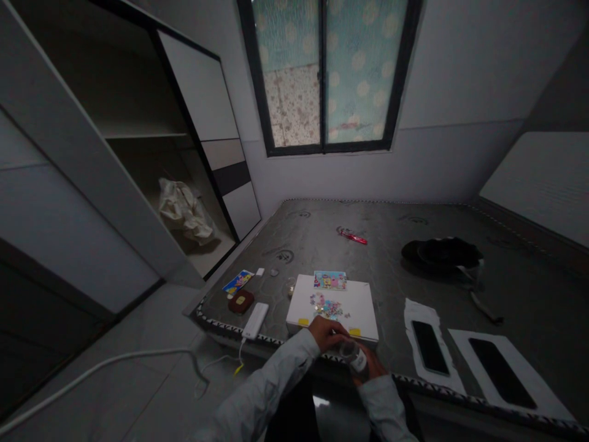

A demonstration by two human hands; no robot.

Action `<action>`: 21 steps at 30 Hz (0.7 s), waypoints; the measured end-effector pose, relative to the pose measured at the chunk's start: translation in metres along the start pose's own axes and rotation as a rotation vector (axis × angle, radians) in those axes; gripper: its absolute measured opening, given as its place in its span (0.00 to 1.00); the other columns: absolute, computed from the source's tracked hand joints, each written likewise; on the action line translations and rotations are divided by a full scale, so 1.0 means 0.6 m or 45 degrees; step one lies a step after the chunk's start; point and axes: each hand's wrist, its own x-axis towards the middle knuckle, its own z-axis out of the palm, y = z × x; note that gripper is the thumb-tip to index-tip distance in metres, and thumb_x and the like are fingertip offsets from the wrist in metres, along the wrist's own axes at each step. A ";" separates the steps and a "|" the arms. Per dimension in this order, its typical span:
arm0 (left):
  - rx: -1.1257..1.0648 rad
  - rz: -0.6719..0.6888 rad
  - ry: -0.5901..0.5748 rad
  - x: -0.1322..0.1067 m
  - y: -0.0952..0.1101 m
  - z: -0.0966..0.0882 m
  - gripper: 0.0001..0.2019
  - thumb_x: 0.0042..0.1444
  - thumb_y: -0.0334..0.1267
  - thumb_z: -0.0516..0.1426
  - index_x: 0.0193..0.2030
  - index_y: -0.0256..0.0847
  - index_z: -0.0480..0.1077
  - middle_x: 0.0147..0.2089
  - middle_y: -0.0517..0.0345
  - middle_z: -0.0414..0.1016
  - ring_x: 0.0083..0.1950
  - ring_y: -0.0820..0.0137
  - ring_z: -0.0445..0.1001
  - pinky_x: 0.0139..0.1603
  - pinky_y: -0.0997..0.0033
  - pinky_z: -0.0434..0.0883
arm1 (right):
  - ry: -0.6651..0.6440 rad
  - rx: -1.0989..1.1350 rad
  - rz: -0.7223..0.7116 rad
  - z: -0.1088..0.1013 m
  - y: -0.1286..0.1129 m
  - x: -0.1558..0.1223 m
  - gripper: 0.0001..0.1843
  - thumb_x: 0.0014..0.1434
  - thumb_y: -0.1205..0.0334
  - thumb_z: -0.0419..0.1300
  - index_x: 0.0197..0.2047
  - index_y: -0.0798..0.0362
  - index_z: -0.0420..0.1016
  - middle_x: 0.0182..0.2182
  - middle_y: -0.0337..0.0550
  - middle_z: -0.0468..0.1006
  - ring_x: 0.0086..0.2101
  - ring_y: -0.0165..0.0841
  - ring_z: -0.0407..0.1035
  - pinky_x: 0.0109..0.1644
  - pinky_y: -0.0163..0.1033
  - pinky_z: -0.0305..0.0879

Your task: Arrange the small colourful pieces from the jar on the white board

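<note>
A small clear jar [355,358] with a pale label is in my right hand [376,366], whose fingers wrap round its far side. It is tilted, its mouth toward my left hand [326,331]. The left fingers are bent inward beside the jar's mouth, at the front edge of a white box [363,301]; what they pinch, if anything, is too small to see. On the box lies a loose heap of colourful puzzle pieces [329,307], with a cartoon picture card [330,280] behind it. Two yellow patches mark the box's front edge.
Left of the box are a white power bank [256,320] with a cable, a brown case [241,301], a blue card [238,282] and a small clear container [291,286]. Two phones [430,347] on white sheets, a black cap [442,253] and a red tool [353,236] share the mattress [313,233].
</note>
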 end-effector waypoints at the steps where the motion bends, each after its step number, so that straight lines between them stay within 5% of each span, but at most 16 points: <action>1: 0.030 -0.070 0.087 0.006 -0.016 -0.005 0.12 0.62 0.44 0.62 0.47 0.44 0.82 0.43 0.58 0.85 0.40 0.71 0.81 0.47 0.76 0.74 | 0.012 0.004 0.002 0.002 0.004 -0.005 0.28 0.51 0.57 0.61 0.56 0.51 0.76 0.48 0.52 0.83 0.48 0.46 0.79 0.52 0.48 0.77; 4: 0.246 -0.393 0.259 0.030 -0.076 -0.034 0.11 0.61 0.41 0.62 0.49 0.45 0.81 0.45 0.58 0.84 0.44 0.71 0.80 0.52 0.75 0.72 | 0.034 0.013 0.014 0.007 0.023 -0.025 0.29 0.49 0.59 0.60 0.56 0.52 0.74 0.49 0.52 0.83 0.50 0.48 0.78 0.54 0.50 0.77; 7: 0.337 -0.544 0.337 0.055 -0.135 -0.065 0.18 0.54 0.33 0.65 0.52 0.40 0.79 0.53 0.49 0.80 0.53 0.63 0.78 0.58 0.68 0.70 | 0.044 0.017 0.022 0.012 0.044 -0.044 0.31 0.48 0.62 0.59 0.57 0.51 0.72 0.50 0.52 0.82 0.51 0.47 0.77 0.55 0.48 0.76; 10: 0.383 -0.649 0.393 0.078 -0.175 -0.082 0.15 0.55 0.36 0.64 0.51 0.42 0.78 0.52 0.51 0.79 0.53 0.64 0.77 0.57 0.67 0.70 | 0.050 0.013 0.004 0.014 0.056 -0.054 0.30 0.50 0.62 0.58 0.58 0.52 0.71 0.51 0.53 0.82 0.51 0.45 0.77 0.55 0.45 0.75; 14: 0.414 -0.740 0.436 0.114 -0.199 -0.083 0.11 0.55 0.41 0.65 0.44 0.42 0.79 0.50 0.51 0.79 0.53 0.64 0.77 0.54 0.70 0.70 | 0.071 -0.023 0.025 0.008 0.052 -0.052 0.27 0.51 0.62 0.57 0.56 0.50 0.72 0.49 0.52 0.83 0.49 0.44 0.79 0.55 0.44 0.75; 21: 0.352 -0.800 0.442 0.143 -0.214 -0.086 0.06 0.50 0.33 0.66 0.36 0.43 0.79 0.41 0.58 0.83 0.46 0.68 0.79 0.46 0.76 0.70 | 0.064 -0.030 0.086 -0.016 0.037 -0.046 0.26 0.51 0.63 0.60 0.55 0.48 0.74 0.48 0.50 0.84 0.50 0.42 0.79 0.55 0.39 0.75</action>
